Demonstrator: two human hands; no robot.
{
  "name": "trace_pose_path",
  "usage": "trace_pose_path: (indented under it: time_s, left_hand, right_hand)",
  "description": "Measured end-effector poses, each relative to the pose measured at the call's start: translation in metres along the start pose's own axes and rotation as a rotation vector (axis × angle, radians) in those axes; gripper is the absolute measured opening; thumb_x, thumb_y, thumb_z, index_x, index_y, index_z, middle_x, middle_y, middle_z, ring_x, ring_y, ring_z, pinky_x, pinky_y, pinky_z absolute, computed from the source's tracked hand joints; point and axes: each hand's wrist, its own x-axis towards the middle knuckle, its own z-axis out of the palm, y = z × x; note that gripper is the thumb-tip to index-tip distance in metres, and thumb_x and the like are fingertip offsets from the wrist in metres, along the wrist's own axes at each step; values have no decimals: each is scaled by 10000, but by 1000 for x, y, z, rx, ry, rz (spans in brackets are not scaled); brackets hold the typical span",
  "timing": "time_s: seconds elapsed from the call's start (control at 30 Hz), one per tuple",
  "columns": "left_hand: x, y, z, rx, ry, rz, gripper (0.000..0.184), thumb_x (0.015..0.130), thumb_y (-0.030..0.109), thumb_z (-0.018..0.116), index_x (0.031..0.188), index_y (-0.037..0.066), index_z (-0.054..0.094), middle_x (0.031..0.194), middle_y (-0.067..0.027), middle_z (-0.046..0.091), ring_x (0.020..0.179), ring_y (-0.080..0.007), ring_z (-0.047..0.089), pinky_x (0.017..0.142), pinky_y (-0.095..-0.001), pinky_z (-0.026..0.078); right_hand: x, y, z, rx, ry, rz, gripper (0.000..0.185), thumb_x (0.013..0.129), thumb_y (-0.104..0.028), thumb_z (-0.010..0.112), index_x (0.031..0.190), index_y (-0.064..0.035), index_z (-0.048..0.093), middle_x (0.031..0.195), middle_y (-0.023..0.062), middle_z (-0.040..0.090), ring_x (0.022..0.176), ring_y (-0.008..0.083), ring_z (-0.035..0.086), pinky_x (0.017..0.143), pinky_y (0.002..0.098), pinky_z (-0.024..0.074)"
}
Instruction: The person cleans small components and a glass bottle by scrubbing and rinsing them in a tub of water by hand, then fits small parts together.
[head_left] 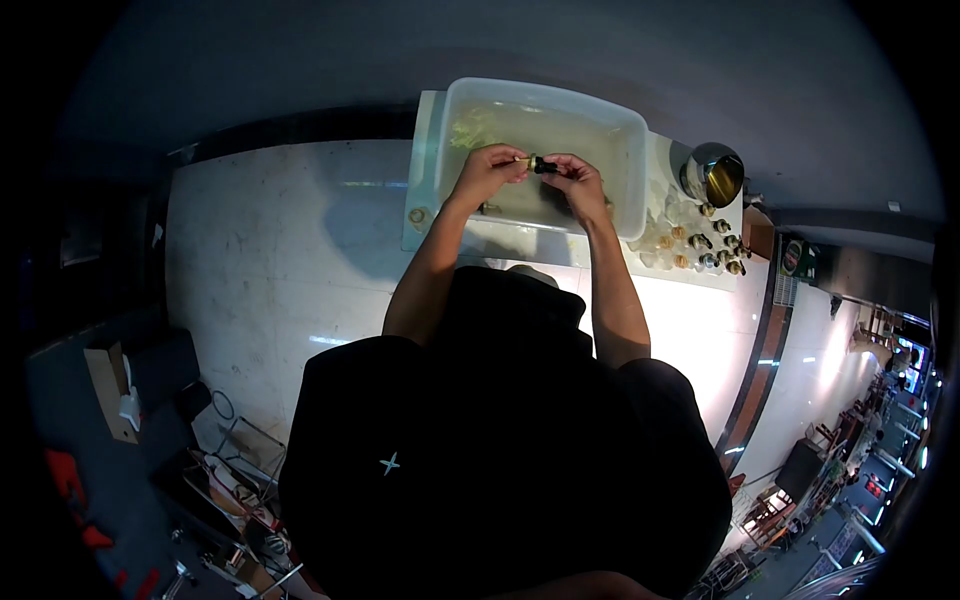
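Observation:
Over a white plastic tub (640, 150) of cloudy water, a small black and brass-coloured fitting (540, 164) is held between my two hands. My left hand (488, 174) pinches its brass-coloured end. At the black end are the closed fingers of my right hand (578, 184). Exactly what kind of part it is cannot be made out. Yellowish-green matter (472, 130) shows in the tub's far left corner. Under my hands, a small dark thing in the tub is partly hidden.
Several small dark and brass-coloured parts (700, 241) lie right of the tub, among clear pieces. Behind them stands a shiny metal pot (714, 175). A small round item (418, 215) sits left of the tub. A cardboard box (757, 236) stands at the right.

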Motion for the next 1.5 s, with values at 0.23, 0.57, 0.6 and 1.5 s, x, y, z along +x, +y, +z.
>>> trace_pose_path:
  time_s: [0.23, 0.57, 0.6, 1.5]
  left_hand:
    - [-5, -17, -5, -179, -4, 17, 206, 932, 15, 652, 1133, -25, 627, 1073, -108, 675, 938, -176, 685, 850, -286, 572]
    - [-6, -13, -13, -304, -53, -203, 227, 969, 154, 640, 1119, -17, 627, 941, -114, 679, 869, -194, 687, 817, -322, 578]
    - [-6, -12, -13, -333, -61, -228, 222, 967, 158, 643, 1111, -10, 624, 927, -115, 679, 862, -197, 687, 811, -326, 580]
    - [-11, -27, 20, -542, -35, -308, 98, 960, 152, 638, 961, 56, 618, 777, -66, 628, 691, -167, 599, 622, -269, 468]
  right_hand:
    - [-6, -16, 5, 211, 73, 265, 222, 899, -31, 690, 1111, 33, 677, 962, 90, 711, 826, 147, 683, 780, 270, 561]
    - [-15, -21, 14, -125, 132, 42, 214, 845, -11, 745, 1058, -5, 739, 817, 7, 699, 724, 53, 602, 689, 197, 479]
    - [-15, -21, 14, -146, 133, 30, 215, 838, -5, 748, 1053, -13, 743, 802, -8, 690, 706, 43, 583, 671, 193, 466]
    - [-18, -3, 10, -14, 187, 29, 173, 891, -26, 713, 1046, 51, 711, 877, 61, 720, 768, 102, 669, 707, 225, 551]
